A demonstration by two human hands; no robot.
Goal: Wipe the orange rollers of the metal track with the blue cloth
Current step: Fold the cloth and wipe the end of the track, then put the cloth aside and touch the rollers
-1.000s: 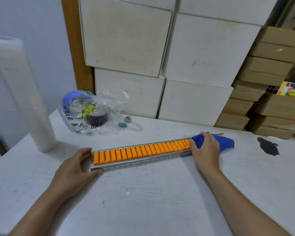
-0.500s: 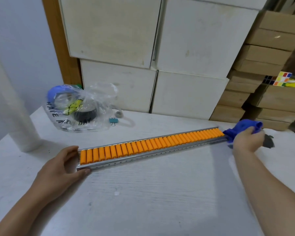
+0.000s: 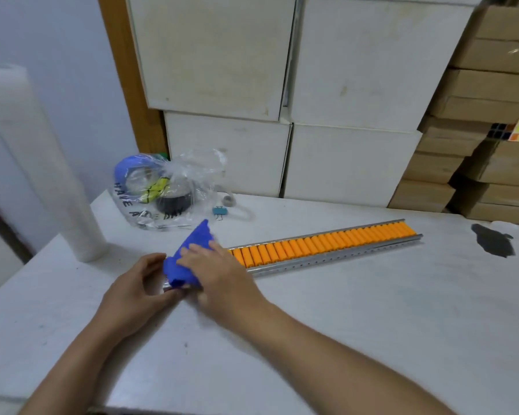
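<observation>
A long metal track [image 3: 336,259] with a row of orange rollers [image 3: 321,245] lies slantwise across the white table [image 3: 342,324]. My right hand [image 3: 222,274] presses the blue cloth [image 3: 189,256] onto the track's left end, hiding the rollers there. My left hand [image 3: 135,290] grips that same left end of the track, thumb on the near rail, fingers curled behind. The rollers to the right of the cloth are uncovered up to the far right end.
A clear plastic bag with tape rolls [image 3: 162,193] and a blue binder clip [image 3: 219,211] lie behind the track's left end. A white film roll [image 3: 51,181] stands at the left. White boxes [image 3: 312,115] and brown cartons [image 3: 486,145] line the back. A dark stain [image 3: 492,242] marks the right.
My right hand has swept the blue cloth from the track's right end all the way to its left end, beside my left hand. The left hand still holds the track.
</observation>
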